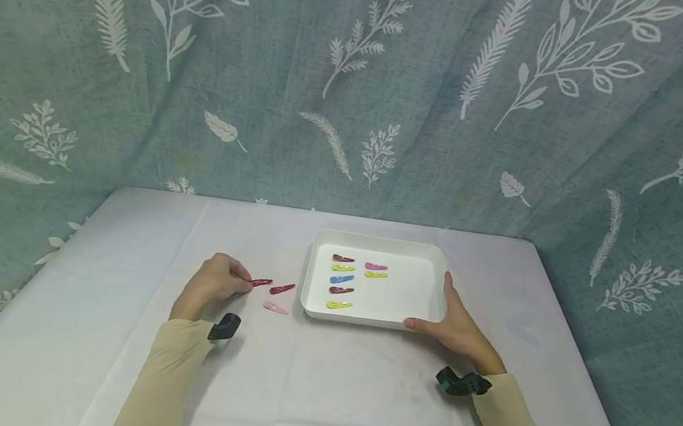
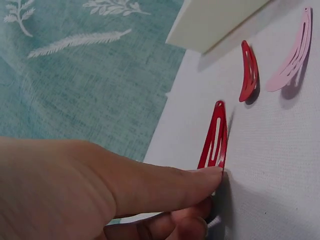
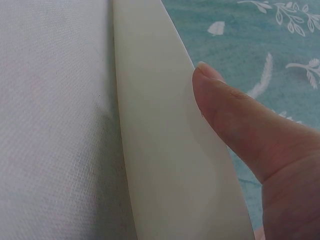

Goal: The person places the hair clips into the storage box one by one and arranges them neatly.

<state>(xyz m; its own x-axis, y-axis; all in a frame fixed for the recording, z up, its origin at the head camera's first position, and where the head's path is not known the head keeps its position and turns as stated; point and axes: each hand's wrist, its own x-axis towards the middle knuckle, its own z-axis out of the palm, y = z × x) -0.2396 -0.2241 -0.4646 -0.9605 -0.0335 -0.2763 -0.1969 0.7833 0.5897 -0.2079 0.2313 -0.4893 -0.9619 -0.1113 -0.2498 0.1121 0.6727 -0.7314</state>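
My left hand (image 1: 219,282) pinches a red snap hair clip (image 2: 216,135) near its wide end, between thumb and fingers, low over the cloth. Just to its right lie another red hair clip (image 1: 282,289) and a pale pink hair clip (image 1: 276,307). A shallow white tray (image 1: 408,292) stands beyond them. Inside it, several clips in dark red, yellow, blue and pink are laid out in two columns on the left side. My right hand (image 1: 452,322) rests against the tray's near right corner, thumb straight along the front rim (image 3: 185,50) and a finger stretched up the right side.
A white cloth (image 1: 345,391) covers the table, with light creases. Behind and beside the table hangs a blue-green curtain (image 1: 286,142) with white leaf prints. A dark wrist camera (image 1: 225,327) is strapped on each arm.
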